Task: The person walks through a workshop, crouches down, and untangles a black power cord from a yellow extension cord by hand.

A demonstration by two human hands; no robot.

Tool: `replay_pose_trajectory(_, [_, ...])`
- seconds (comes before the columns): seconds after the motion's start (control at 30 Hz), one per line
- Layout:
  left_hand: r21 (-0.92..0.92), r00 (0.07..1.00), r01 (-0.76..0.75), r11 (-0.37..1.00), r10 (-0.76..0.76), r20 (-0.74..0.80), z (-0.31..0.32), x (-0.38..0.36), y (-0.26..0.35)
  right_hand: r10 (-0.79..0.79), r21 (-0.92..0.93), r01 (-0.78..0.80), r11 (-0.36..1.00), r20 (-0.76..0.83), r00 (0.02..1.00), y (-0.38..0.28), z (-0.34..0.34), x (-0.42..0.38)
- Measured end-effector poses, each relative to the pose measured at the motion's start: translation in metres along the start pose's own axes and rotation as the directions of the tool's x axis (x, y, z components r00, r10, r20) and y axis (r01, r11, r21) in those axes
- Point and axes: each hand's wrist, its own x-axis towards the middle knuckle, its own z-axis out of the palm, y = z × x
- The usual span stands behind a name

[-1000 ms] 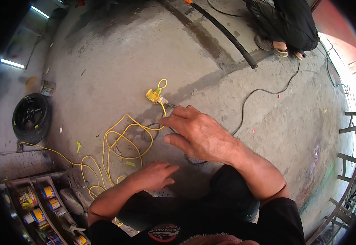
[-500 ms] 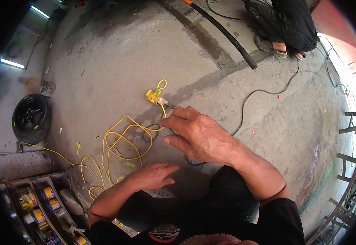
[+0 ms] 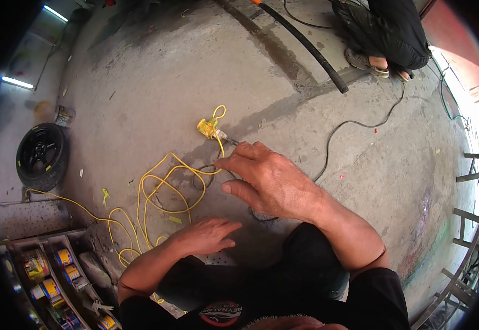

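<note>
My right hand [image 3: 264, 179] is stretched out above the concrete floor, thumb apart from the fingers, with nothing visible in it. Just beyond its fingertips lies a yellow extension-cord socket [image 3: 207, 128], joined to a pale plug [image 3: 220, 135] on a dark cable. Loose loops of yellow cord [image 3: 165, 180] spread over the floor left of that hand, one strand passing close by its fingers. My left hand [image 3: 209, 235] hangs low in front of my body, fingers extended and thumb apart, holding nothing. Part of the dark cable is hidden under my right hand.
A person in dark clothes [image 3: 393, 33] crouches at the upper right. A black hose [image 3: 316, 58] and a dark cable [image 3: 355, 122] lie on the floor. At left are a wheel [image 3: 42, 157] and a rack of cans [image 3: 47, 289]; metal frames [image 3: 473, 225] stand at right.
Both hands keep nearly the same pose. The view has shifted very slightly; the socket and cords lie as before.
</note>
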Motion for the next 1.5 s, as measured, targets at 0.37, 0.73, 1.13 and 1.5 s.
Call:
replay_pose_trajectory(0.37, [-0.003,1.000,0.023,1.000,-0.023,0.020,-0.0024,-0.0005,0.0023,0.003,-0.013,-0.002,1.000,0.011,1.000,0.0002,-0.0006,0.0015])
replay_pose_trajectory(0.73, [0.039,0.999,0.041,0.998,-0.042,0.023,-0.0027,-0.0012,0.0036,0.001,-0.018,-0.001,1.000,0.008,1.000,0.0008,0.0012,0.0016])
replay_pose_trajectory(1.13, [0.032,0.998,0.057,0.998,-0.058,0.032,-0.0046,-0.0014,0.0051,-0.010,-0.048,0.011,0.999,0.017,1.000,-0.0001,-0.0002,0.0022])
replay_pose_trajectory(1.5, [0.038,0.997,0.058,0.998,-0.060,0.048,-0.0087,-0.0007,0.0083,-0.006,-0.008,0.006,1.000,0.003,1.000,0.0003,0.0006,0.0012])
